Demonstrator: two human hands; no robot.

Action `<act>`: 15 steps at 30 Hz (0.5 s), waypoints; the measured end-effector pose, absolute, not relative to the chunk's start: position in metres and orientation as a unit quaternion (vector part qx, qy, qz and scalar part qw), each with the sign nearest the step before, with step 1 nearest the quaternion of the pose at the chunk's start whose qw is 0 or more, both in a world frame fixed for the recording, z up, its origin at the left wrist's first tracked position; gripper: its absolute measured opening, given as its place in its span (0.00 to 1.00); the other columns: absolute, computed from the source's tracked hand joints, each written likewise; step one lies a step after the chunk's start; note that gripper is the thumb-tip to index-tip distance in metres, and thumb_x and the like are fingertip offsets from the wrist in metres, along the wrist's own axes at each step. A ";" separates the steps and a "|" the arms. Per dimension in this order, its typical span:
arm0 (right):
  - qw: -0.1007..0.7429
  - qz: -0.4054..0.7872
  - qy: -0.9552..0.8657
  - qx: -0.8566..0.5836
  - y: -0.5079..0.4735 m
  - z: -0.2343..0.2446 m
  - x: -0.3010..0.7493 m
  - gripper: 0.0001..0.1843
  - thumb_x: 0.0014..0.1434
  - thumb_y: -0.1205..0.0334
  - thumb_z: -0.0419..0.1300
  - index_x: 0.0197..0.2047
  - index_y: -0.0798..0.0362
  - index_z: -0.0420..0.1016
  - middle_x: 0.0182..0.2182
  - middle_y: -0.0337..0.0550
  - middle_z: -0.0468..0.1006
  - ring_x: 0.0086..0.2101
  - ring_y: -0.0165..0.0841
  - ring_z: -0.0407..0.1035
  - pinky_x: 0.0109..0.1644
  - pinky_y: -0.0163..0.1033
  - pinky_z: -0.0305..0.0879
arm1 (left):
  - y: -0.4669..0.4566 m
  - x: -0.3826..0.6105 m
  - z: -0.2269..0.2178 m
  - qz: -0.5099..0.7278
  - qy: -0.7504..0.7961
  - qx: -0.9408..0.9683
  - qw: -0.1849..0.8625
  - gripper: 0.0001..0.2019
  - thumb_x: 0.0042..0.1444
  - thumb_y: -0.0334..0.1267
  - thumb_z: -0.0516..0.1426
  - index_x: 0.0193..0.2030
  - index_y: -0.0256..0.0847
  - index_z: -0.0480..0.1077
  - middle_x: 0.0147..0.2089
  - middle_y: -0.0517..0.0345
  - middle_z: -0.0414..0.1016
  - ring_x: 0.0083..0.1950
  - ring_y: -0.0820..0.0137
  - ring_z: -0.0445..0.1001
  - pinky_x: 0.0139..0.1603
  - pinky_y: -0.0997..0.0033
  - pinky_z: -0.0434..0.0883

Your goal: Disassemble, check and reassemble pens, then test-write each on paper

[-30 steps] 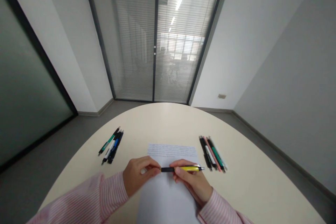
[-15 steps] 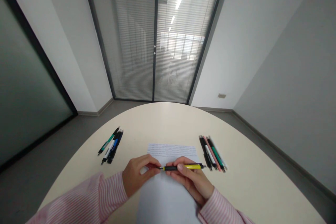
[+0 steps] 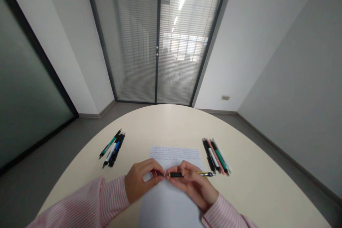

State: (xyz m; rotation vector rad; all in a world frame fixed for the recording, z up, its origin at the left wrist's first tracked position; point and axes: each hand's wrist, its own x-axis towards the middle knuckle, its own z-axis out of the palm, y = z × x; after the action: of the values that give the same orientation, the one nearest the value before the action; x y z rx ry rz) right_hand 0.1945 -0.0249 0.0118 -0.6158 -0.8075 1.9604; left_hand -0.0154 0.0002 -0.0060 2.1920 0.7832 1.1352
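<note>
Your **left hand** (image 3: 139, 181) and **right hand** (image 3: 193, 186) close in on a single pen at mid-sheet, fingertips almost meeting. The left thumb and fingers pinch a **small reddish piece** (image 3: 157, 173) at the pen's tip end, though the fingers hide most of it, and what it is cannot be made out. Your right fingers clamp the black section of the **yellow-and-black pen** (image 3: 187, 174), whose slim yellow barrel runs out toward the right and ends in a metal-trimmed tip. Whether the reddish piece is still attached to the pen or has come away cannot be told from this view.

The pen is held level, just above the **sheet of paper** (image 3: 173, 153), its far end reaching past the sheet's right edge. Small lines of print fill the sheet's upper part, and its lower part runs beneath your wrists. The **pink striped sleeves** (image 3: 112, 193) enter from the bottom corners.

As things stand, one pen is in your hands and the rest are not. A **left bunch of pens** (image 3: 112, 148) lies angled on the **tabletop** (image 3: 248, 188) beyond your left hand, and a **right bunch of pens** (image 3: 215, 155) lies just beside the sheet's right edge. Neither hand touches either bunch, and no pen lies on the sheet.
</note>
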 end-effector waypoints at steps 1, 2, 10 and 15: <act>0.456 0.791 -0.326 -0.246 -0.024 0.010 0.195 0.06 0.46 0.67 0.62 0.25 0.55 0.67 0.39 0.55 0.80 0.43 0.41 0.73 0.50 0.43 0.61 | 0.001 -0.016 -0.006 0.418 0.306 0.813 0.265 0.03 0.55 0.30 0.57 0.34 0.38 0.72 0.30 0.57 0.75 0.30 0.72 0.73 0.33 0.76 0.70; 0.464 0.788 -0.324 -0.244 -0.023 0.009 0.196 0.05 0.45 0.67 0.62 0.25 0.55 0.67 0.39 0.55 0.80 0.43 0.42 0.73 0.51 0.44 0.61 | 0.003 -0.016 -0.006 0.413 0.326 0.812 0.253 0.03 0.54 0.30 0.56 0.34 0.38 0.72 0.29 0.57 0.74 0.29 0.72 0.73 0.33 0.76 0.70; 0.535 0.744 -0.282 -0.285 -0.019 0.001 0.199 0.04 0.45 0.66 0.62 0.25 0.54 0.69 0.36 0.49 0.81 0.40 0.39 0.73 0.51 0.44 0.59 | 0.016 -0.025 -0.027 0.348 0.402 0.831 0.165 0.10 0.52 0.26 0.50 0.34 0.40 0.72 0.34 0.56 0.71 0.32 0.71 0.72 0.34 0.74 0.71; 0.529 0.742 -0.290 -0.292 -0.020 0.001 0.199 0.05 0.45 0.65 0.63 0.25 0.54 0.70 0.37 0.50 0.81 0.40 0.41 0.74 0.50 0.45 0.59 | 0.017 -0.026 -0.029 0.352 0.390 0.837 0.154 0.12 0.56 0.29 0.50 0.42 0.41 0.71 0.35 0.56 0.75 0.35 0.70 0.74 0.37 0.74 0.72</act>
State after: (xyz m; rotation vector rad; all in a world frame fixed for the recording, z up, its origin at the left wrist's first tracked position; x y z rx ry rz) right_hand 0.1986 -0.0202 0.0014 -0.6973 -0.6915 1.7733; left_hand -0.0260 0.0170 -0.0290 2.3992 1.1179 1.0089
